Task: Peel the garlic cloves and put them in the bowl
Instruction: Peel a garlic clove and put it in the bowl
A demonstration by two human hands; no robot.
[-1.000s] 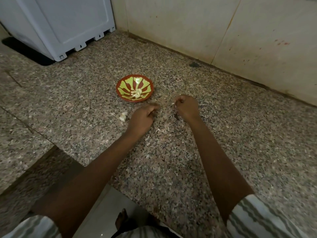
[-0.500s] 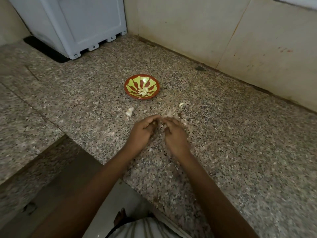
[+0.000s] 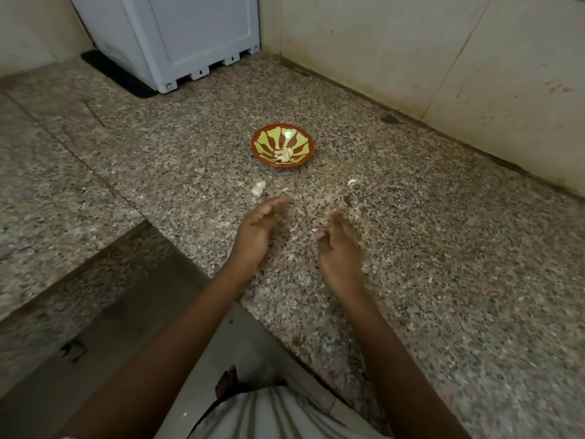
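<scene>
The bowl [image 3: 257,144], red with yellow-green stripes, sat on the granite counter [image 3: 443,248] not far from the tiled wall [image 3: 380,52]. A small heap of peeled cloves [image 3: 284,154] lay in its middle. Nearer the person, a pale garlic piece [image 3: 258,188] lay on the counter just beyond the left hand [image 3: 256,229], and a smaller pale bit [image 3: 352,182] lay off to the right of the bowl. Both hands hovered over the counter, apart from each other. The left hand was loose, its fingers gently curved and holding nothing visible. The right hand [image 3: 340,245] was blurred. A tiny white scrap [image 3: 315,230] showed at its fingertips, and I could not tell whether it was pinched or lying on the stone. A white appliance [image 3: 177,36] stood in the far corner.
</scene>
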